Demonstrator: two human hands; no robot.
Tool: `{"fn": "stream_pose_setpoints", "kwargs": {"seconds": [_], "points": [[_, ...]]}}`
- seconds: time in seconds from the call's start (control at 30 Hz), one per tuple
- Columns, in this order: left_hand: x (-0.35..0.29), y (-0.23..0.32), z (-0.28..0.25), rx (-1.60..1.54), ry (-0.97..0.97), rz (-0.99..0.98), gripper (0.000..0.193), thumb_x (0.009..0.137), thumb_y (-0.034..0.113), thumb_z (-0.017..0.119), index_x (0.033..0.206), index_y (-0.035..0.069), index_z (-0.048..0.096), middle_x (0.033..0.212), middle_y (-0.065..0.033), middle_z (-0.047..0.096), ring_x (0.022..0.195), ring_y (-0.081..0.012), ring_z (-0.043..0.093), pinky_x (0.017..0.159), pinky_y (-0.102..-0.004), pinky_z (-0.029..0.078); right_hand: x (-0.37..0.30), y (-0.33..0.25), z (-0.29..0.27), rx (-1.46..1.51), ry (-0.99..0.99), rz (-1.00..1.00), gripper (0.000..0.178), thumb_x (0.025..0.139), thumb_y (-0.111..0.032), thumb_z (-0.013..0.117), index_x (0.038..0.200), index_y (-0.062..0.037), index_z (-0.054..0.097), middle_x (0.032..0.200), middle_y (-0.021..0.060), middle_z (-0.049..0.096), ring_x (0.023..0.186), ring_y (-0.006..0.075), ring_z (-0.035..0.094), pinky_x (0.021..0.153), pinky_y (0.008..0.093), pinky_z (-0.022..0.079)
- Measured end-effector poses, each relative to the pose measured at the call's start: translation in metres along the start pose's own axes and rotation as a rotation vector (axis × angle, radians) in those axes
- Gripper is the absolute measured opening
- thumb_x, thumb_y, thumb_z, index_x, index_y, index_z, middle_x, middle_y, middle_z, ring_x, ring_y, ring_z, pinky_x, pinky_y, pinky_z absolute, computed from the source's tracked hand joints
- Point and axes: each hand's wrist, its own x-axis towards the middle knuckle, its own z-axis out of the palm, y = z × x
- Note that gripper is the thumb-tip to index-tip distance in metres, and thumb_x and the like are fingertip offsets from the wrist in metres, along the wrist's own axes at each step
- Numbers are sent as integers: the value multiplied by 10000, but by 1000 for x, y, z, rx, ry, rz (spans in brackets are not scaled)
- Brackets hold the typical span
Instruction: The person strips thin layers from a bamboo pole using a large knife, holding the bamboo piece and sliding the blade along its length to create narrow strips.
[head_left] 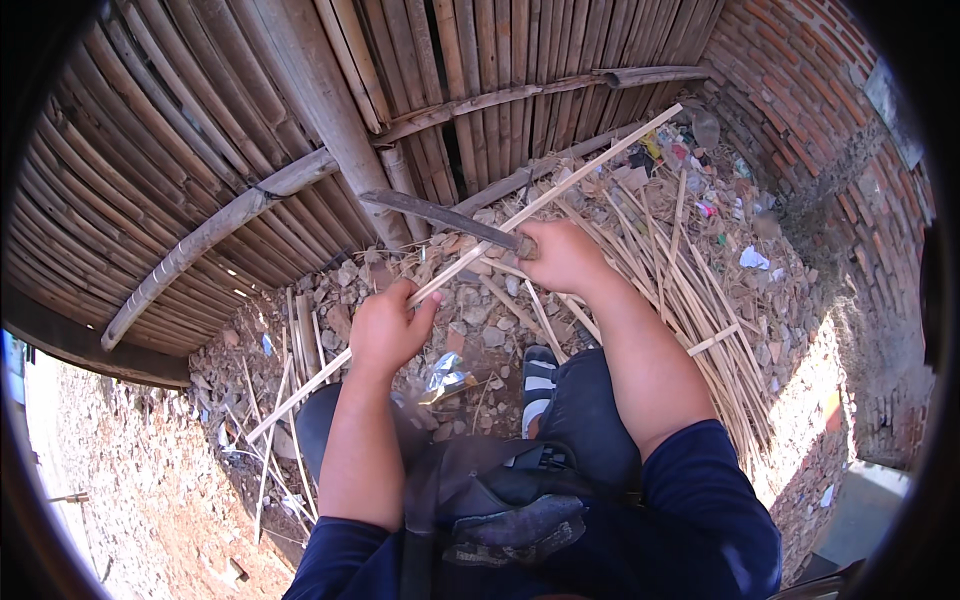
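My left hand [385, 328] is closed around a long, pale bamboo strip [570, 182], which slants from the lower left up to the far right. In my right hand [563, 257] is the short wooden handle of a machete [430, 211]. Its dark blade points left, with a tip near the wooden post, and lies across the strip a little beyond my left hand. Part of the handle is hidden by my right fingers.
Many split bamboo strips [700, 330] lie piled on the right. A few more strips [268, 440] are at the left. Stones and litter cover the ground. A bamboo wall [190, 130] with a wooden post [325, 100] stands ahead, a brick wall [790, 90] on the right.
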Motion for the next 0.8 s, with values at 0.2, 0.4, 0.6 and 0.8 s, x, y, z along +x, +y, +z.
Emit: {"fn": "stream_pose_setpoints", "kwargs": {"seconds": [0.2,0.4,0.6,0.8], "points": [[0,-2,-2,-1,18,-13,390,914,435,725,929,46,711,685,-165,692,696,-388,707,661,-485,550,4,4,-10,41,4,82,393,807,-298,800,1122,-76,724,991,231,728,972,424,697,868,486,550],[1,-1,-1,9,30,-3,379,924,425,716,900,47,699,679,-162,688,696,-390,704,658,-486,547,0,0,2,1,36,37,385,813,-292,801,1118,-71,719,957,234,725,946,424,699,836,480,547],[0,-1,-4,-14,37,-19,374,930,422,710,890,51,694,680,-161,687,694,-394,700,660,-494,544,2,-3,-11,89,-23,77,415,817,-286,801,1160,-72,706,958,237,725,949,421,701,840,477,549],[1,-2,-1,0,55,-10,379,933,423,710,882,48,688,687,-166,688,703,-406,698,657,-498,541,0,0,-6,31,62,84,379,833,-268,779,1140,-60,701,972,237,727,953,409,705,827,478,551]]}}
